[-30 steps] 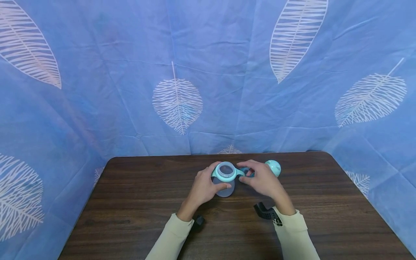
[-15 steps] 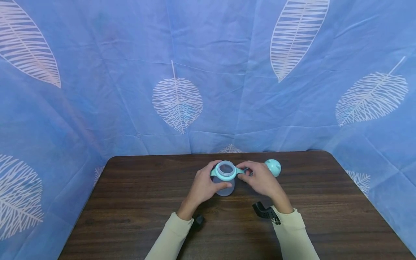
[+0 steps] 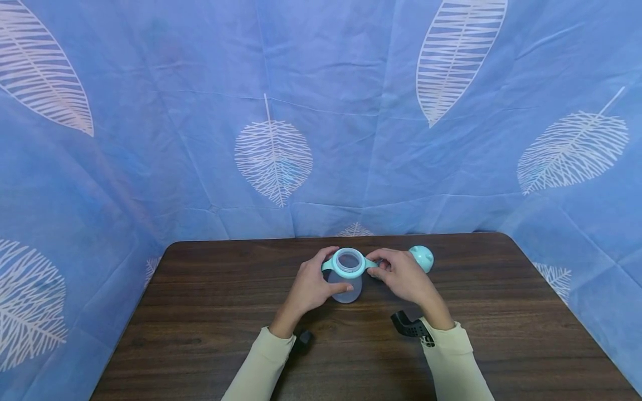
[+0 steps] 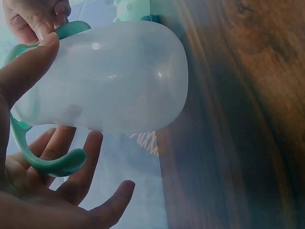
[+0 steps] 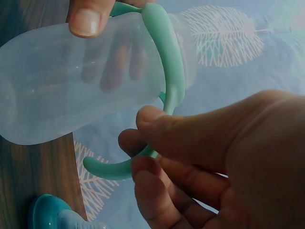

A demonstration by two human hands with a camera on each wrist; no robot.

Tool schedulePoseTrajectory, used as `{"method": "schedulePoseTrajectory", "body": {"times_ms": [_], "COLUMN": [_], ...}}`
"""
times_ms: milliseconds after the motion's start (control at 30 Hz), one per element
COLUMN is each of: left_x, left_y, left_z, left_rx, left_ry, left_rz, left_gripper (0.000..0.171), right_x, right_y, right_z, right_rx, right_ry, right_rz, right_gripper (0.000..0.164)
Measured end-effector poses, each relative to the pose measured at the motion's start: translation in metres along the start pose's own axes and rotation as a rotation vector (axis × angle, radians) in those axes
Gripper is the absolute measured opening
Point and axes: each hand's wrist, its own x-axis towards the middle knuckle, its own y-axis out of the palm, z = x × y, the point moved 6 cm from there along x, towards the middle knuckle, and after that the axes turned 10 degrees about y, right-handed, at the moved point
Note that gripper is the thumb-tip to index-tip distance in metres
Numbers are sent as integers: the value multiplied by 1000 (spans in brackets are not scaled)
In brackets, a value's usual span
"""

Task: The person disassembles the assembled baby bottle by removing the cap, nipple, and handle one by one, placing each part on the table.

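A translucent baby bottle (image 3: 347, 294) is upright above the table, its mouth uncovered. A mint-green handle ring (image 5: 167, 57) with two curved grips encircles its neck. My left hand (image 3: 312, 283) holds the bottle from the left, thumb on the near side and fingers on the far side. In the left wrist view, one curved grip (image 4: 57, 164) passes between the bottle (image 4: 119, 78) and my spread fingers. On the right, my right hand (image 3: 405, 275) pinches the other curved grip (image 5: 112, 169) between thumb and fingers.
A mint dome-shaped piece (image 3: 422, 258) sits on the dark wooden table (image 3: 225, 312), just beyond my right hand. In the right wrist view a teal piece with a clear part (image 5: 47, 212) lies near the table edge. A blue leaf-print cloth (image 3: 341, 156) hangs behind the table.
My left hand has shifted slightly left and its thumb has drawn back a little across the bottle. More of the left curved grip shows. My right hand has closed in on the right curved grip.
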Motion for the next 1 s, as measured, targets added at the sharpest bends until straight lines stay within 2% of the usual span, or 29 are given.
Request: {"method": "schedulePoseTrajectory", "body": {"times_ms": [600, 1000], "left_x": [-1, -1], "left_y": [0, 0], "left_z": [1, 2], "left_rx": [8, 18], "left_ry": [-10, -9], "left_rz": [-7, -11], "left_gripper": [89, 90], "right_x": [-3, -4], "right_y": [-4, -5], "right_z": [6, 7], "right_rx": [-14, -14], "right_ry": [-4, 3], "right_rz": [-18, 11], "right_gripper": [17, 16]}}
